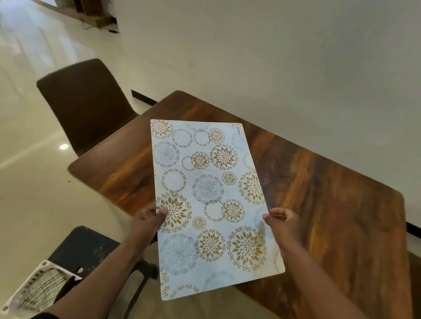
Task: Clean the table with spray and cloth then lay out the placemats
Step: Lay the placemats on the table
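White rack [30,288] on floor lower left, contents blurred, cannot tell what. My left hand [148,221] pinches left long edge of placemat [212,212], thumb on top. My right hand [286,223] grips right long edge, fingers curled, thumb on pattern. Placemat held above near edge of wooden desk [334,206], tilted, partly overhanging floor. White mat, gold and grey floral circles. Small print at far corner, too small to read.
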Demonstrator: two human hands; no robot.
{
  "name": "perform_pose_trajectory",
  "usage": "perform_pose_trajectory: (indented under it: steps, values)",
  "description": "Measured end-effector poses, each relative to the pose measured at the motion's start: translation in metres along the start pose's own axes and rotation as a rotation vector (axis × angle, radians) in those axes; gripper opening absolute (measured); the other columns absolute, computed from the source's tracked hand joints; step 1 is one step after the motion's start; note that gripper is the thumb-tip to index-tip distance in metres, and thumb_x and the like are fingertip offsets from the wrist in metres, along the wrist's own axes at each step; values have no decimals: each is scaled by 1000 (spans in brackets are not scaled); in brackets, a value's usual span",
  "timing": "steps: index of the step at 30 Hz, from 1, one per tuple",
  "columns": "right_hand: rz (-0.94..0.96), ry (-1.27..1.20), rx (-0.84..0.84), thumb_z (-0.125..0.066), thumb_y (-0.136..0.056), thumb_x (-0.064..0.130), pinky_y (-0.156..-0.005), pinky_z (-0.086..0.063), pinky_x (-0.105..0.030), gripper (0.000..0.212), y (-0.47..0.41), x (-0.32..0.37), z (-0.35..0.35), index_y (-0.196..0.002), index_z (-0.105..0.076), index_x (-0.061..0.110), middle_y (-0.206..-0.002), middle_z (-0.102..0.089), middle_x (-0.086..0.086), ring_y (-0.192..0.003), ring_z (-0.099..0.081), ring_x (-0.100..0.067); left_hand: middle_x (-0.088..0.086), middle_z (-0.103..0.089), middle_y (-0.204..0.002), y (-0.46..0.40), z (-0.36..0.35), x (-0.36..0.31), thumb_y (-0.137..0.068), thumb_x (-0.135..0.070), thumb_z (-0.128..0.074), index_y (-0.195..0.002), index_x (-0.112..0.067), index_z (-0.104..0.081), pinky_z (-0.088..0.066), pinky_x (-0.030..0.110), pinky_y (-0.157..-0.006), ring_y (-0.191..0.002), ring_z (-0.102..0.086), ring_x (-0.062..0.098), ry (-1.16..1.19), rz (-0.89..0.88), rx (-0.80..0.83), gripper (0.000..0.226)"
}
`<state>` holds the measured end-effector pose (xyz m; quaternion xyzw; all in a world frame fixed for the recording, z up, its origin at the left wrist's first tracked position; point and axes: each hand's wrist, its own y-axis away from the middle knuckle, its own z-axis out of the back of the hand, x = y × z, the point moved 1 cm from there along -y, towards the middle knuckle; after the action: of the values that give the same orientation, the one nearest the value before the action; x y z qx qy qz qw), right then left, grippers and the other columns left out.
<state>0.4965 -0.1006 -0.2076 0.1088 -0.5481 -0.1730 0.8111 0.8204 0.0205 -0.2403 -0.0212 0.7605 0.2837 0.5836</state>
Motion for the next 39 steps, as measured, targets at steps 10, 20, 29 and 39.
perform_pose_trajectory:
  steps: [10,20,29,39]
  values:
    - [-80,-202,-31,-85,-83,10,-83,-61,-53,18,-25,-18,96,-93,-70,7,-96,-76,-15,-88,-74,-34,20,-80,-113,6,-91,14,-108,-15,-60,-125,-8,-73,-67,42,-72,-93,-81,34,-38,-8,93,22]
    - [-117,-282,-71,-83,-85,8,-87,-60,-58,11,-38,-50,161,-88,-73,10,-95,-77,-14,-93,-75,-36,21,-79,-118,18,-161,31,-105,-11,-63,-129,-4,-70,-68,48,-82,-99,-81,35,-2,-35,140,26]
    - [-98,-241,-157,-73,-93,7,-77,-54,-43,16,-46,-67,200,-84,-63,15,-101,-70,-15,-90,-66,-32,25,-76,-124,3,-214,34,-111,-24,-53,-136,-1,-65,-68,52,-79,-99,-80,39,106,8,127,36]
    - [-140,-239,-217,-65,-99,11,-75,-55,-43,7,-58,-84,234,-101,-60,13,-100,-72,-10,-85,-69,-25,16,-79,-121,-27,-258,24,-112,-9,-49,-138,-8,-60,-68,46,-77,-106,-78,38,8,37,281,29]
